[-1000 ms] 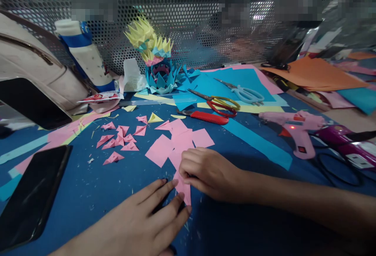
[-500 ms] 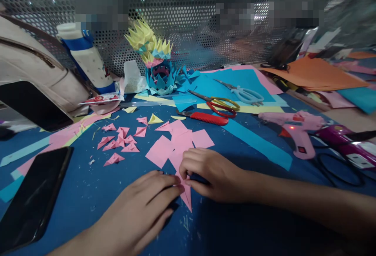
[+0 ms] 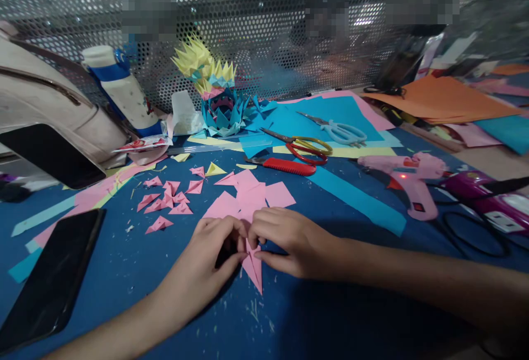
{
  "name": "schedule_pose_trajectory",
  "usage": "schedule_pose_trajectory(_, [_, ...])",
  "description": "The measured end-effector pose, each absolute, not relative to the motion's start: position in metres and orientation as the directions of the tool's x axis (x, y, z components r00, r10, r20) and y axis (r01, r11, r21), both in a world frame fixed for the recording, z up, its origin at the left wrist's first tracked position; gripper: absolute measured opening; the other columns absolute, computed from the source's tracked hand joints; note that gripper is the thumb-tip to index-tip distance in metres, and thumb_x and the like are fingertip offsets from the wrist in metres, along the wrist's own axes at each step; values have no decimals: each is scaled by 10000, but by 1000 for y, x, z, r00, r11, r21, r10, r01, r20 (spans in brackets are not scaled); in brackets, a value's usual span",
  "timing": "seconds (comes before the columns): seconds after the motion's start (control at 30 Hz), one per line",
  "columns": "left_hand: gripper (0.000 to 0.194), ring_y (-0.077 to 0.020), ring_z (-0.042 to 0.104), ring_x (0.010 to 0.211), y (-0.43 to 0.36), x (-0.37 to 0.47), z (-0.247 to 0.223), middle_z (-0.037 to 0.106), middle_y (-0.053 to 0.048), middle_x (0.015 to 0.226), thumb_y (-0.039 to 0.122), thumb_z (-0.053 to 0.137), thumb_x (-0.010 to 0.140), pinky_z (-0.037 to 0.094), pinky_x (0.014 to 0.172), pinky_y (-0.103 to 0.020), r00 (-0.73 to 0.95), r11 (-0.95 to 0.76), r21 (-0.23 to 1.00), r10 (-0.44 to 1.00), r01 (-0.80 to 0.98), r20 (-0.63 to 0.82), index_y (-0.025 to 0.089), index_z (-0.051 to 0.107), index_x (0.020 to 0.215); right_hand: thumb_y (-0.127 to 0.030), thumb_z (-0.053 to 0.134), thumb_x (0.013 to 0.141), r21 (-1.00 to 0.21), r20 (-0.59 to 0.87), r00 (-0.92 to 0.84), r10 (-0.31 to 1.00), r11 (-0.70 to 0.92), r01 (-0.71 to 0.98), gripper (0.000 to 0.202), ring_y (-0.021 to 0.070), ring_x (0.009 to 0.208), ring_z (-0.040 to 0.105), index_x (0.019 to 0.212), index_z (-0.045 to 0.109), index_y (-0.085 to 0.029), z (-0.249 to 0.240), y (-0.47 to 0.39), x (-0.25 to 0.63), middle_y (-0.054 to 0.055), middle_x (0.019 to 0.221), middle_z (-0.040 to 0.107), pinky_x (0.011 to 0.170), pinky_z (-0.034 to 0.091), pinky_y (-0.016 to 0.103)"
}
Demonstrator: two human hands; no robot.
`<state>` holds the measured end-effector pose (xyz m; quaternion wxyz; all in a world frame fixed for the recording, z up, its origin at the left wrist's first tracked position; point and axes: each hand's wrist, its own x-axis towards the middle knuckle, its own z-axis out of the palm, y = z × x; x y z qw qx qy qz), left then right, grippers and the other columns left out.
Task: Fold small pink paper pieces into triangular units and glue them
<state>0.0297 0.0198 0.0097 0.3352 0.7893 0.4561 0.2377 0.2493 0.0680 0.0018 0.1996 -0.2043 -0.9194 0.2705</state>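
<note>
A pink folded paper (image 3: 253, 270) lies on the blue table, its narrow tip pointing toward me. My left hand (image 3: 219, 250) pinches its left edge between thumb and curled fingers. From the right, my right hand (image 3: 291, 241) grips the other edge with thumb and bent fingers. Just beyond both hands are pink paper squares (image 3: 280, 194), some overlapping. Several small folded pink triangles (image 3: 167, 200) sit to the left of them, and a yellow folded triangle (image 3: 215, 169) is a little farther back.
Phones (image 3: 52, 272) lie at the left, near a bottle (image 3: 119, 90). Behind stand a blue and yellow paper model (image 3: 223, 109), red-handled pliers (image 3: 289, 166), scissors (image 3: 309, 148) and light-blue scissors (image 3: 343, 132). A pink glue gun (image 3: 413, 178) with a cable is at the right.
My left hand has gone from lying fairly flat with stretched fingers to a curled pinch at the paper's left edge. My right hand stays at the paper. The view has shifted slightly.
</note>
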Motion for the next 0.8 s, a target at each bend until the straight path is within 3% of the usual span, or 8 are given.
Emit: schedule_pose_trajectory(0.8, [74,-200,582,866,19,30,8,644,-2,883,151,539,963,469,797,-326,450,-364,696,891,619,65,221,524,945,-112,545,918,-538,251,-830,498,785,308,56,175,800,490,937,573,-157,2,63,248,48,878,570,714,359,294])
